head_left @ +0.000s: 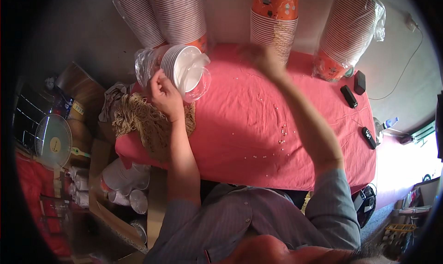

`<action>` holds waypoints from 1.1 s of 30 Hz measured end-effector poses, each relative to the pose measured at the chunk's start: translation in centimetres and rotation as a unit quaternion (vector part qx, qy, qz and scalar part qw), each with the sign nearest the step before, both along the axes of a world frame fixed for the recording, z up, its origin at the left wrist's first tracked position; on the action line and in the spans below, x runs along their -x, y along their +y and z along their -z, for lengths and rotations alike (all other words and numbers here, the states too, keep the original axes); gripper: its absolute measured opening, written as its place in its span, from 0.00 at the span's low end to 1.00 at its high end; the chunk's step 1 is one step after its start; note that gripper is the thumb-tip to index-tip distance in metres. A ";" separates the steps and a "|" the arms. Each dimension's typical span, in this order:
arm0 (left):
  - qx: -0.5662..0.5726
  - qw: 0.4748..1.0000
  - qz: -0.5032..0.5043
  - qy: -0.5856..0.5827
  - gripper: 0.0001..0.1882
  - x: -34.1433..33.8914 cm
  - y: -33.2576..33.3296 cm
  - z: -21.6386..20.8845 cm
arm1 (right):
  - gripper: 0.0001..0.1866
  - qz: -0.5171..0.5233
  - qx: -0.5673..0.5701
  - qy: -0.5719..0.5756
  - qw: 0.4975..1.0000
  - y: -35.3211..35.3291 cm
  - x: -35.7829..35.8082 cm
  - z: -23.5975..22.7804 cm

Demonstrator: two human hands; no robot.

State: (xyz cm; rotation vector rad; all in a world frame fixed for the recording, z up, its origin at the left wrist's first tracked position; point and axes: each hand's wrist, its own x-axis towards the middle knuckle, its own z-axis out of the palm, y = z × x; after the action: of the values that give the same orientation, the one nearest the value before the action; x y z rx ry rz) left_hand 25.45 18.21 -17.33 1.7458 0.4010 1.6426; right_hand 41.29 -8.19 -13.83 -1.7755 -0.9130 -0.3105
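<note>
A stack of white paper tubs (pixel 171 69) lies tilted on its side at the table's back left, partly in clear plastic wrap (pixel 146 64). My left hand (pixel 165 95) is at its near side, fingers curled against the rims. A crumpled clear plastic piece (pixel 196 72) covers part of the front tub's mouth. My right hand (pixel 264 60) reaches across the table, just left of an upright stack of orange paper tubs (pixel 273 30). Motion blurs its fingers, so their pose is unclear. Bundled beige cords (pixel 138 118) hang over the left edge below my left forearm.
Tall wrapped tub stacks (pixel 177 14) stand at the back left, another (pixel 348 33) at the back right. Small white bits (pixel 282 133) are scattered over the red tablecloth (pixel 221 139). Dark small devices (pixel 349 96) lie along the right edge. A cardboard box (pixel 104 194) sits at lower left.
</note>
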 end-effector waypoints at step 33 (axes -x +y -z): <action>-0.054 0.964 0.178 0.190 0.16 -0.1 5.1 1.1 | 0.24 0.032 0.144 0.112 0.983 17.3 8.2 5.2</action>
State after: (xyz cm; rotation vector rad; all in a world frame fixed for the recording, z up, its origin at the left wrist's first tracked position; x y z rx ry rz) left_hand 25.59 23.33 -18.45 2.0811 0.1567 1.0955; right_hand 33.12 9.12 -19.04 -2.0604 -0.7680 -0.0156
